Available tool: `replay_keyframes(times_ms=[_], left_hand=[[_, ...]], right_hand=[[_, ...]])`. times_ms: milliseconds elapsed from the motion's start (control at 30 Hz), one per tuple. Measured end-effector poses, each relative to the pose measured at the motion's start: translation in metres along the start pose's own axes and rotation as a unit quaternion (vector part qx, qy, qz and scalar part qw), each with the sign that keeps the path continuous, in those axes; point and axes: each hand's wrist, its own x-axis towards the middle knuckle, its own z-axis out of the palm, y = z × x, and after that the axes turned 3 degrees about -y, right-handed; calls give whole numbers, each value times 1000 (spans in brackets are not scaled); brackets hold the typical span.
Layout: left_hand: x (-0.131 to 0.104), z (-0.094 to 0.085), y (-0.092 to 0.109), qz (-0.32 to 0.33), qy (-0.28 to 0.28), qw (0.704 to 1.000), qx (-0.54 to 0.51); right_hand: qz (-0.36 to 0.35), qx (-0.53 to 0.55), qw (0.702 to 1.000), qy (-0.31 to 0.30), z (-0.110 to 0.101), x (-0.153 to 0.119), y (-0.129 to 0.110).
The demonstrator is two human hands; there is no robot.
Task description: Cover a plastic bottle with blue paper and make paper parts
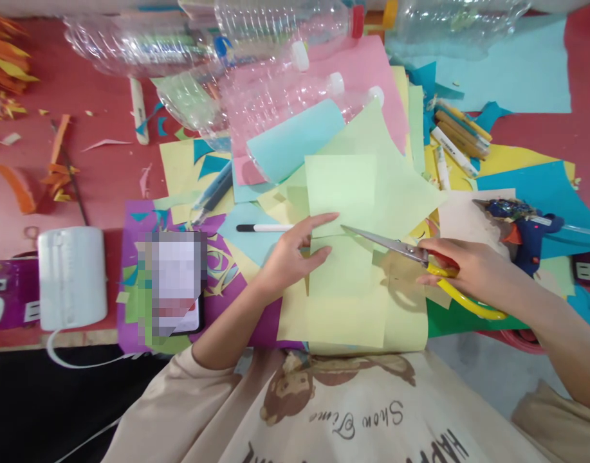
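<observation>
Pale green paper (343, 186) lies in the middle, over larger green and yellow sheets, with a slit or edge running across it. My left hand (295, 254) rests at its left edge, index finger and thumb apart on either side of that line, holding nothing. In my right hand (461, 267) are scissors (396, 245) with yellow and red handles. Their blades look closed, and the tip points left onto the paper, a little right of my left index finger. A black-and-white pen (263, 227) lies left of the paper, partly behind my left hand.
Clear plastic bottles (285, 83) and a rolled blue sheet (297, 138) lie beyond the paper. Markers (461, 132) and a blue glue gun (529, 241) are at the right. On the left are a phone (179, 283), a white box (73, 278) and orange scraps (15, 186).
</observation>
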Motion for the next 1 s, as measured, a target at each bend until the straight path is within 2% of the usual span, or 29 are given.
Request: replay_keyframes(times_ms=[167,233,333,433,533,633,733,833,900,1000], left_hand=[[0,-3,-5,4,4,1000,-11],[0,-5,-6,17,22,1000,-14],[0,-7,-4,29,73,997,-6],[1,-6,-2,36,113,993,14],[3,-3,-7,49,162,985,30],[5,-1,-9,63,206,976,-15],[6,-5,0,19,144,986,-76],[9,-11,14,-19,52,998,-42],[13,-12,21,-23,-15,999,-17],[22,-10,25,-27,-87,996,-6]], right_hand=[[76,-67,984,148,11,-20,3],[109,-96,975,170,18,-25,4],[138,-119,970,160,29,-27,4],[137,-147,967,155,35,-27,2],[124,-195,964,131,31,-29,-5],[116,-254,953,118,19,-31,-14],[72,-223,957,173,6,-24,-22],[-25,-84,972,218,0,-3,-32],[-68,15,975,209,1,16,-40],[-85,151,973,155,6,45,-51]])
